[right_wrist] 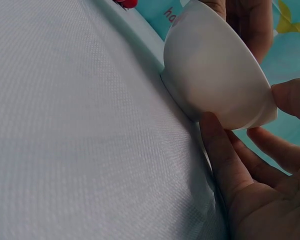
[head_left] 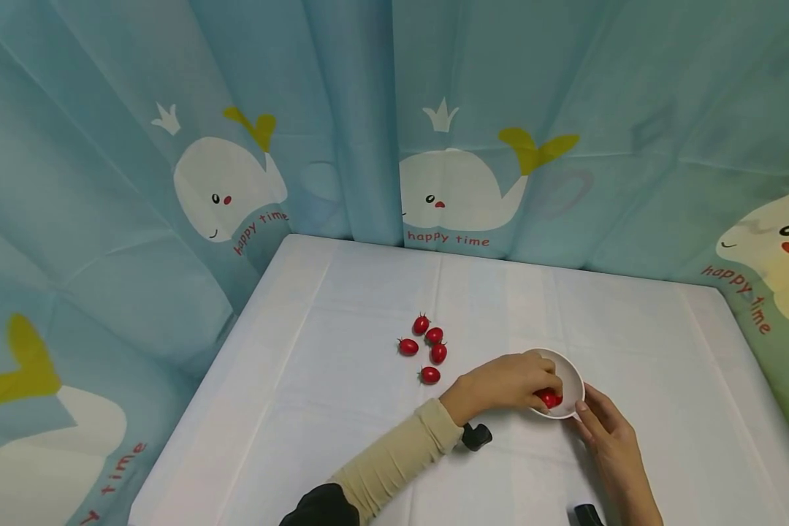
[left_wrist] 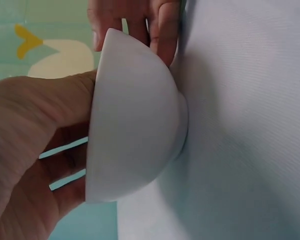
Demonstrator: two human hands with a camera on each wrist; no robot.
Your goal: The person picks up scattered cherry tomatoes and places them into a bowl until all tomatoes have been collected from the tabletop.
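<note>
Beige-sleeved left hand (head_left: 522,377) reaches into a round white bowl (head_left: 570,376) with shiny red tomatoes (head_left: 549,399), can't tell if gripping; right hand (head_left: 608,432) holds the bowl.

The white-covered table (head_left: 664,365) bears five red tomatoes (head_left: 437,354) and, it seems, the white bowl (head_left: 572,381).

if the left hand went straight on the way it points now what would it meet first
Likely the red tomatoes at the fingertips of the left hand, which it may already touch; beyond them, the inner wall of the white bowl. Depth inside is unclear.
</note>
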